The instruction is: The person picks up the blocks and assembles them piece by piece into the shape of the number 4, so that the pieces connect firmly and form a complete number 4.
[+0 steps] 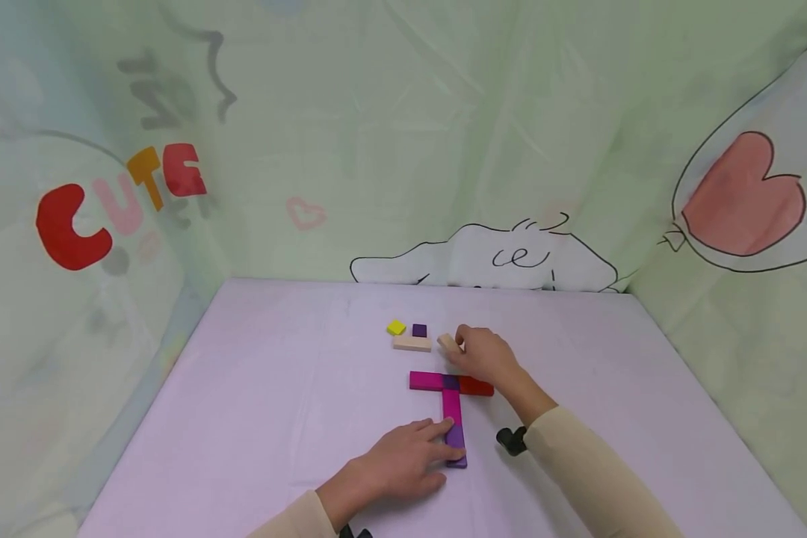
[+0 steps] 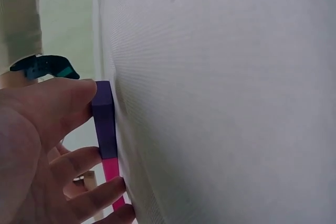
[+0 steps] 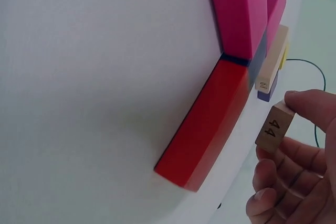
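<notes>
Bright, even light; soft shadows, edges warped.

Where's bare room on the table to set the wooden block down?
Bare cloth lies left of the T of blocks, and right of the right hand toward the table edge. It is crowded around the yellow, purple and tan pieces.

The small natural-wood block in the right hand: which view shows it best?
The right wrist view: the small natural-wood block is close, pinched by the right hand, with "44" legible on its end. The head view shows it small and partly covered. The left wrist view does not clearly show it.
</notes>
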### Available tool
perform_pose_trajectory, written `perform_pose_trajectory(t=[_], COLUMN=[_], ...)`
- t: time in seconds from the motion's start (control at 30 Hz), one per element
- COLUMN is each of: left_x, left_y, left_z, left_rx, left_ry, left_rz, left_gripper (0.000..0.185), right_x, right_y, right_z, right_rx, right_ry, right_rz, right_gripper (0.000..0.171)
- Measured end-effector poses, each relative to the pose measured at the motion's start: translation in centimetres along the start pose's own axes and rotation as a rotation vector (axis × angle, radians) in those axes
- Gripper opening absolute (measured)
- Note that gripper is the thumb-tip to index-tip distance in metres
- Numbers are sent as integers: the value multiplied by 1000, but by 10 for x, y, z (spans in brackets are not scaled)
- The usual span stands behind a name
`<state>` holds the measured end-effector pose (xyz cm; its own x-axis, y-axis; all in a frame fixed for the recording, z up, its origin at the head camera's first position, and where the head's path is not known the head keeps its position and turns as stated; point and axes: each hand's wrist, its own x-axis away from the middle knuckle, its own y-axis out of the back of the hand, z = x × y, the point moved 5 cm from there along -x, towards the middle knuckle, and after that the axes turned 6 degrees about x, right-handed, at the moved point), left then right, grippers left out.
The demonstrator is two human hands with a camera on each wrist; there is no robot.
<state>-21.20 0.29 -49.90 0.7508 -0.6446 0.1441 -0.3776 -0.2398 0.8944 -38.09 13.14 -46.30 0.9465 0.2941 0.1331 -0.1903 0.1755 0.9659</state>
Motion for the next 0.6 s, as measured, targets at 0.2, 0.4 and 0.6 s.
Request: perform_pose_trajectory(t=[0.2,0.4,0.6], left_x=[1,2,3], left_y=[3,5,6], left_z=[-1,-2,-4], left_rx=[-1,7,15], left_ry=[-8,-8,-7], left_rz=[-6,-13,-5], left_gripper=[48,47,48], right_x=[1,3,2], right_y=[0,2,1], right_z=[4,10,13], right_rx=[-60,-110,-124], right_ry=[-69,-100,-139], right_rz=[-16,-49,-55], right_gripper=[35,29,34])
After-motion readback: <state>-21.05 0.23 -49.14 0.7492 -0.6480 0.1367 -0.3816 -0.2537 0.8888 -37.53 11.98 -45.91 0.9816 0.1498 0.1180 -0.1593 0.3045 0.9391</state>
